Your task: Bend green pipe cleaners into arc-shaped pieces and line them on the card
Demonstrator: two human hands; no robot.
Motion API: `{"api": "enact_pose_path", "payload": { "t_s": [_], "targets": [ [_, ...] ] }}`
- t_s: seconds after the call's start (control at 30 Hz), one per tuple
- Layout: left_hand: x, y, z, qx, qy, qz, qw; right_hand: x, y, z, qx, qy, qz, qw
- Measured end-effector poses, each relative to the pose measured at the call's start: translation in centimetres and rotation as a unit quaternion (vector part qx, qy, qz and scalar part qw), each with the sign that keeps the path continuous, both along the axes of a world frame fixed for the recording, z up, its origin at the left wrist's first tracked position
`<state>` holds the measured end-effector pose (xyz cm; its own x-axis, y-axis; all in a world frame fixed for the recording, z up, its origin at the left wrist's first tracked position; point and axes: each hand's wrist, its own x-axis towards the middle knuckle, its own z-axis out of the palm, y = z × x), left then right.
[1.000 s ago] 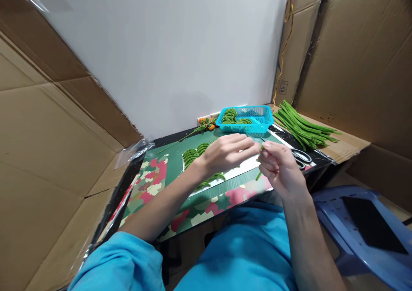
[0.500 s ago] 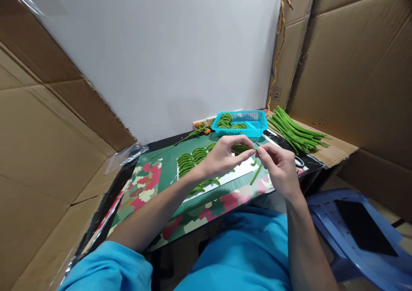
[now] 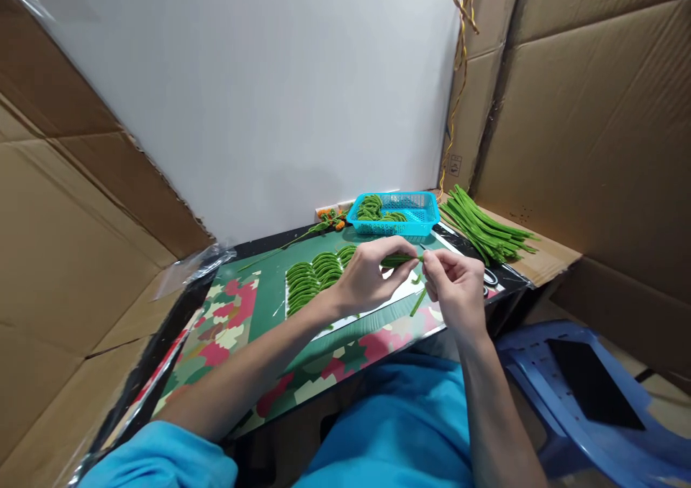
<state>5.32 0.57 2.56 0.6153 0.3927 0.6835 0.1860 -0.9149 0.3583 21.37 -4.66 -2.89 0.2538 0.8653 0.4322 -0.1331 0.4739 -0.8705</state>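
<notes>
My left hand [image 3: 372, 272] is closed around a green fuzzy pipe-cleaner piece [image 3: 396, 260], bent into a narrow leaf shape. My right hand [image 3: 456, 283] pinches the near end of that same piece, thumb against fingers. Beneath the hands is a white board [image 3: 345, 321] bearing rows of curved green pipe-cleaner pieces [image 3: 302, 286], partly covered by my left arm. A short straight green length [image 3: 417, 302] shows just below my right fingers. Behind the right hand, black-and-white loops [image 3: 490, 278] look like scissor handles, mostly hidden.
A blue plastic basket [image 3: 396, 229] holding curved green pieces stands at the back. Beside it lies a stem with orange flowers [image 3: 335, 218]. A bundle of long green pipe cleaners [image 3: 486, 229] lies on cardboard at right. A blue plastic stool [image 3: 572, 373] stands at lower right.
The whole view has shifted slightly, so things appear a little further left and lower. Both hands keep hold of the pipe-cleaner piece, with only slight finger movement.
</notes>
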Motion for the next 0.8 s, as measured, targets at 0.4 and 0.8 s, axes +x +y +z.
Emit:
{"api": "enact_pose_path", "payload": {
  "t_s": [0.4, 0.8],
  "targets": [
    [-1.0, 1.0, 0.3, 0.243, 0.135, 0.022, 0.96, -0.5, 1.1, 0.0, -0.029, -0.017, -0.001, 0.999],
    [0.3, 0.2, 0.4, -0.495, -0.03, -0.057, 0.867, 0.6, 0.6, -1.2, 0.172, -0.247, -0.164, 0.939]
  ]
}}
